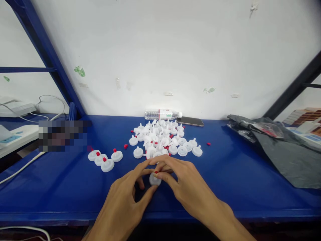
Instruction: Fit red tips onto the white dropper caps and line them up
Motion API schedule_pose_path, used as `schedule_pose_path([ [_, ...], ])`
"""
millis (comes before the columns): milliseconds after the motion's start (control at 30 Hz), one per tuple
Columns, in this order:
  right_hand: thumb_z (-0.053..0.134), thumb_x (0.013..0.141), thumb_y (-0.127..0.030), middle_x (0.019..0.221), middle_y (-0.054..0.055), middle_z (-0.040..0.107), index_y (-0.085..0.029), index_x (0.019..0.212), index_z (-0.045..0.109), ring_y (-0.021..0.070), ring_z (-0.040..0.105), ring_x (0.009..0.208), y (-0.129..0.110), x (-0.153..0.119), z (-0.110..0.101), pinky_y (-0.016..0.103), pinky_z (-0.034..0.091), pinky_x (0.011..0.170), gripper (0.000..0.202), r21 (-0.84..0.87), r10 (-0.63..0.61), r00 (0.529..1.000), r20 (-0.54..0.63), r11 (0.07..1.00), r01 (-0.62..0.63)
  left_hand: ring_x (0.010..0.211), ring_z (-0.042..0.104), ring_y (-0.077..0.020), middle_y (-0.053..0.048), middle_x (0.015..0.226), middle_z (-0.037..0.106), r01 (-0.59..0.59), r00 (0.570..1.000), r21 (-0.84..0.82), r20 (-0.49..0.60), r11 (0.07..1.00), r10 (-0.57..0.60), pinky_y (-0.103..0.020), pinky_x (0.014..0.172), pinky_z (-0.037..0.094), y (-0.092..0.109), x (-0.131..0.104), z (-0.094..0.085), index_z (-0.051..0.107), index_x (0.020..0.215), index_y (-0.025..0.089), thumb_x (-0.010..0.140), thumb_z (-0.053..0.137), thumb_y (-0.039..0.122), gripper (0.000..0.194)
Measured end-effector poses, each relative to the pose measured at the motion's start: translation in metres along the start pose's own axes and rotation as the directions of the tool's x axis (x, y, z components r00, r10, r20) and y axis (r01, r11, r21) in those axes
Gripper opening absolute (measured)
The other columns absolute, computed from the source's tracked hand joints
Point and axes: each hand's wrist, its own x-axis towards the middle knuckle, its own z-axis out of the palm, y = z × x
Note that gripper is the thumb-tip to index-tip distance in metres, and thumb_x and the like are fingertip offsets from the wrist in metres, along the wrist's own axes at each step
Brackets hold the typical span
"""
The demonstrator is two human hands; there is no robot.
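Note:
A translucent white plastic nozzle cap [154, 181] is in front of me near the table's front edge. My left hand [125, 195] closes round its rim, thumb at the near side and fingers at the far side. On its spout sits a small red tip [156, 172], which my right hand [185, 179] pinches between thumb and fingers. Part of the spout is hidden by those fingers. Beyond my hands lies a heap of white nozzle caps [160, 135] with red tips scattered among them. To the left stand several white nozzle caps [107, 165] with red tips on their spouts.
A loose red tip [208, 144] lies right of the heap, on the blue table [225, 167]. Behind are a plastic bottle [164, 114] on its side and a phone [190, 121]. A dark plastic bag [283, 154] covers the right side; a power strip [20, 137] is left.

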Motion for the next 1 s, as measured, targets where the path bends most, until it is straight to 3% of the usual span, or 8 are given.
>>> schedule_pose_path([
  [133,0.057,0.098,-0.011,0.099,-0.008,0.074,-0.038,0.131,0.055,0.0139,0.071,0.092,0.001,-0.001,0.006,0.028,0.052,0.085,0.043,0.051,0.057,0.998,-0.005,0.997,-0.056,0.06,0.065,-0.0074,0.003,0.104,0.072,-0.098,0.99,-0.107,-0.112,0.989,0.086,-0.015,0.049,0.052,0.008,-0.002,-0.004,0.053,0.139,0.035,0.096,0.061,0.026,0.045],
  [267,0.057,0.095,-0.007,0.099,-0.007,0.074,-0.041,0.143,0.045,0.0143,0.072,0.091,0.002,-0.001,0.01,0.031,0.053,0.087,0.06,0.045,0.059,0.998,-0.01,0.997,-0.059,0.067,0.069,-0.0068,0.002,0.103,0.072,-0.275,0.942,0.014,-0.194,0.961,0.272,-0.013,0.053,0.052,0.007,-0.004,-0.003,0.069,0.114,0.03,0.096,0.062,0.016,0.023],
  [367,0.063,0.093,-0.006,0.102,-0.009,0.075,-0.045,0.147,0.043,0.0137,0.071,0.095,0.002,-0.001,0.005,0.031,0.053,0.092,0.069,0.011,0.029,0.999,0.033,1.0,-0.03,0.08,0.074,-0.0097,0.002,0.103,0.073,-0.299,0.929,0.106,-0.197,0.948,0.314,-0.015,0.064,0.055,0.004,-0.004,-0.001,0.07,0.107,0.028,0.098,0.06,0.015,0.019],
  [467,0.07,0.091,-0.011,0.111,-0.007,0.074,-0.042,0.141,0.051,0.0146,0.07,0.102,0.002,-0.002,-0.004,0.031,0.053,0.094,0.062,-0.089,0.0,1.0,0.023,0.996,0.002,0.085,0.075,-0.0112,0.003,0.102,0.074,-0.241,0.94,0.212,-0.193,0.947,0.283,-0.017,0.069,0.056,-0.001,-0.001,-0.008,0.07,0.107,0.029,0.1,0.057,0.022,0.016],
  [567,0.066,0.097,-0.02,0.121,-0.002,0.072,-0.034,0.129,0.063,0.0183,0.069,0.107,0.004,-0.002,-0.011,0.034,0.055,0.094,0.035,-0.272,-0.034,0.996,-0.082,0.962,0.011,0.09,0.075,-0.0162,0.003,0.102,0.075,-0.138,0.947,0.336,-0.233,0.932,0.223,-0.023,0.07,0.056,-0.012,0.002,-0.025,0.071,0.099,0.03,0.1,0.056,0.036,0.016],
  [667,0.059,0.101,-0.027,0.139,0.004,0.063,-0.03,0.137,0.06,0.0247,0.067,0.116,0.007,-0.001,-0.011,0.042,0.057,0.096,0.036,-0.419,-0.054,0.994,-0.092,0.908,0.01,0.096,0.074,-0.021,0.003,0.106,0.076,-0.023,0.95,0.467,-0.265,0.884,0.165,-0.028,0.072,0.055,-0.027,0.004,-0.044,0.071,0.099,0.033,0.099,0.054,0.043,0.019],
  [800,0.055,0.102,-0.025,0.153,0.01,0.052,-0.023,0.151,0.048,0.0315,0.062,0.126,0.007,0.0,-0.006,0.047,0.059,0.095,0.049,-0.538,-0.039,0.999,0.001,0.842,0.034,0.072,0.072,-0.021,0.002,0.09,0.074,0.042,0.952,0.599,-0.268,0.8,0.151,-0.03,0.057,0.05,-0.038,0.004,-0.059,0.07,0.1,0.034,0.098,0.052,0.043,0.02],
  [1000,0.057,0.101,-0.017,0.134,0.006,0.066,-0.026,0.14,0.058,0.0275,0.068,0.115,0.005,-0.001,-0.007,0.041,0.06,0.088,0.04,-0.524,-0.041,0.998,0.04,0.85,0.056,0.049,0.063,-0.0185,0.001,0.073,0.067,0.14,0.939,0.627,-0.33,0.766,0.098,-0.027,0.043,0.041,-0.038,0.006,-0.06,0.07,0.111,0.033,0.097,0.048,0.045,0.029],
])
